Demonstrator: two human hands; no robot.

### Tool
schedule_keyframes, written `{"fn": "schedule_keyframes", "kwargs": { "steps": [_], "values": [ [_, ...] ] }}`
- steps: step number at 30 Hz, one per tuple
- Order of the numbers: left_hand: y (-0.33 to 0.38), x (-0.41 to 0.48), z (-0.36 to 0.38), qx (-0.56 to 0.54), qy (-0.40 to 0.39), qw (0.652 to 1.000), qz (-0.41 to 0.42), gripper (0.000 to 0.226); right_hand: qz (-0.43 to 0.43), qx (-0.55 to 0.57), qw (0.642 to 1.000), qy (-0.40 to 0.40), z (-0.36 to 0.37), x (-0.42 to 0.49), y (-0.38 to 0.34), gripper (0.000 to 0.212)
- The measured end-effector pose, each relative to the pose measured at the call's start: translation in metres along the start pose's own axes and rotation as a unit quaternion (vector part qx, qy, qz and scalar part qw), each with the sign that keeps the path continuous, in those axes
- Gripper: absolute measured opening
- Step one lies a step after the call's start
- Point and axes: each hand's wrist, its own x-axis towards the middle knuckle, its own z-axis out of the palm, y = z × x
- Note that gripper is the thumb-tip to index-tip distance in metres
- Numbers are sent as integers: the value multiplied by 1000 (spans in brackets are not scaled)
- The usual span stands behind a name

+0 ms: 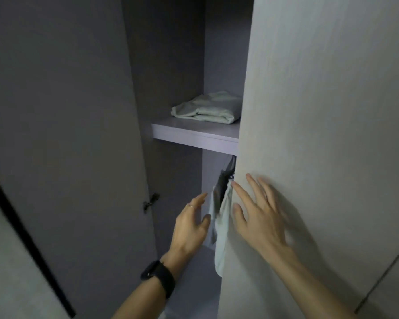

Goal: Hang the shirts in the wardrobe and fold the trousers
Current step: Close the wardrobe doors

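Right hand [260, 217] flat on wardrobe door [320, 111] (shirt [222, 238] hanging beside).

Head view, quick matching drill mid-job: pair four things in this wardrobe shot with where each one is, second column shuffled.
1 folded garment
2 hanging garment
3 right hand
4 black watch

A on the left wrist
B flat against the right door
C on the shelf
D below the shelf, at the door's edge

Pairs: 1-C, 2-D, 3-B, 4-A
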Motion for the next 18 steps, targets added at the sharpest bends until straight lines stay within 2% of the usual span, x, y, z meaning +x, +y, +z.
{"fn": "schedule_keyframes", "kwargs": {
  "steps": [4,7,10,14,18],
  "values": [
    [-17,-55,-85,56,180,982,-4,53,-4,204,977,-69,25,0,-80,48],
    [-15,-85,-155,115,313,943,4,42,-31,305,943,-130,39,2,-154,51],
    [-10,-101,-219,135,405,904,-6,38,-68,372,910,-169,46,4,-223,53],
    [-14,-103,-286,117,451,884,-49,40,-98,409,880,-219,53,11,-294,56],
    [-24,-84,-340,67,397,908,-120,54,-108,412,862,-275,62,28,-348,64]
  ]
}}
